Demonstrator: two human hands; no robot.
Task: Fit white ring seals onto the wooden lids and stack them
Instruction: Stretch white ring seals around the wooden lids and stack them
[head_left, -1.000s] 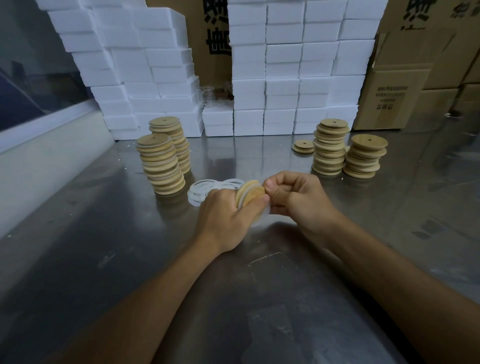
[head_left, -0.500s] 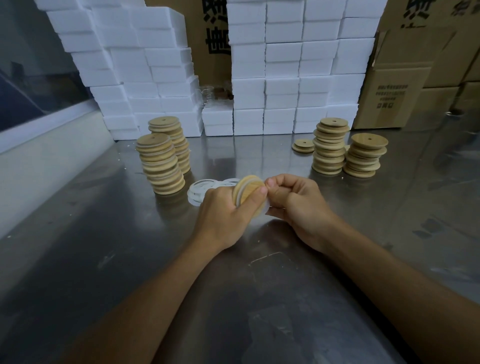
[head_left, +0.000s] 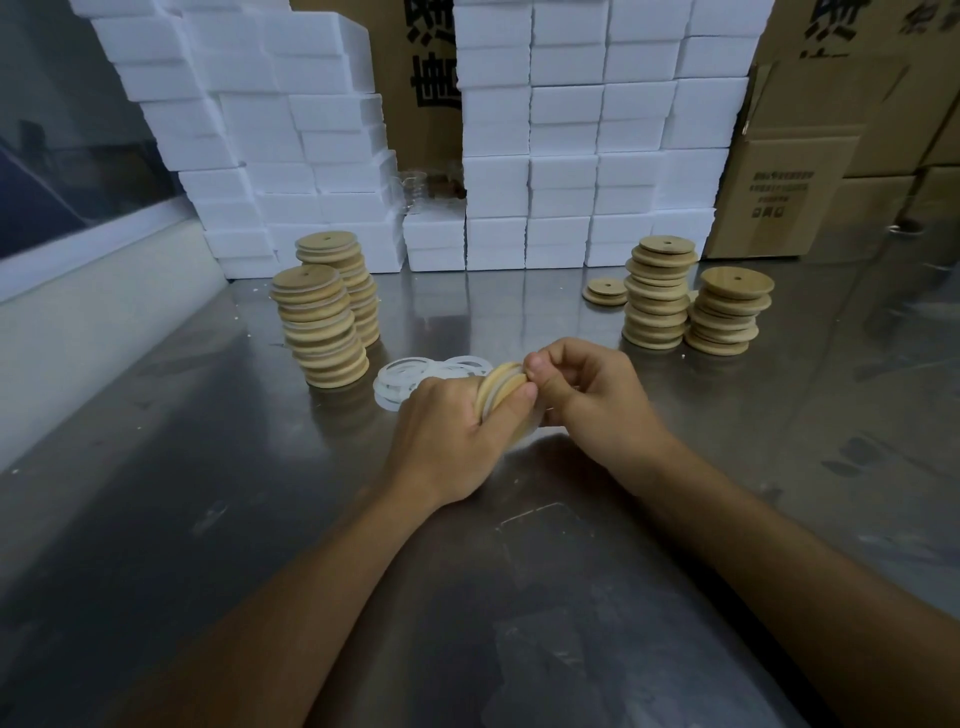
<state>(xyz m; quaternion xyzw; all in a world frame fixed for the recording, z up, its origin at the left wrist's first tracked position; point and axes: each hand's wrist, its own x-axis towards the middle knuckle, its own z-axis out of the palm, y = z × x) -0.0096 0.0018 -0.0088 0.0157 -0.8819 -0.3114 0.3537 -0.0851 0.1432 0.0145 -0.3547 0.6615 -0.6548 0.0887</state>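
Nearest, on the steel table (head_left: 208, 519): left hand (head_left: 447, 436) gripping a wooden lid (head_left: 501, 389) on edge, right hand (head_left: 597, 400) pinching its rim. Just behind, loose white ring seals (head_left: 410, 376); farther, lid stacks left (head_left: 322, 327) and right (head_left: 657, 291). Farthest, stacked white boxes (head_left: 566, 156), contents unseen, before cardboard cartons (head_left: 789, 197).

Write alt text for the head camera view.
Two hands work a white ring seal onto a wooden lid held on edge: left hand grips it, right hand pinches its rim. Loose seals and lid stacks stand on the steel table.
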